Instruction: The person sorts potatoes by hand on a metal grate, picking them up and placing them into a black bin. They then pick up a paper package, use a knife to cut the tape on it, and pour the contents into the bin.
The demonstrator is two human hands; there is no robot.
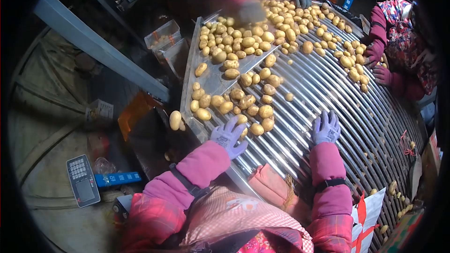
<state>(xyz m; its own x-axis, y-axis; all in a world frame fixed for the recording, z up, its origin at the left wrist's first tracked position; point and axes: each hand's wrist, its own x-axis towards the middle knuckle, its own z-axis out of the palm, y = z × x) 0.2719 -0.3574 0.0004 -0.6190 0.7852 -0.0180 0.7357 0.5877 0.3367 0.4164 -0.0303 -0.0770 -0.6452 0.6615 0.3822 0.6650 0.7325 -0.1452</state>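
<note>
Both my hands wear light purple work gloves. My left hand (228, 137) lies at the near left edge of a metal roller conveyor (323, 82), fingers spread beside several potatoes (266, 111). My right hand (326, 129) rests flat on the bare rollers with its fingers apart, and no potato is under it that I can see. More potatoes lie on the sloping metal plate (208, 72) at the conveyor's left. One potato (175, 120) is off the plate's left edge, above a dark container.
Across the conveyor, a co-worker's grey glove (252, 11) is blurred among potatoes. Another co-worker's hand (383, 75) is at the right edge. An orange crate (136, 112) and a scale (83, 180) stand left. A pink cloth roll (272, 185) lies before me.
</note>
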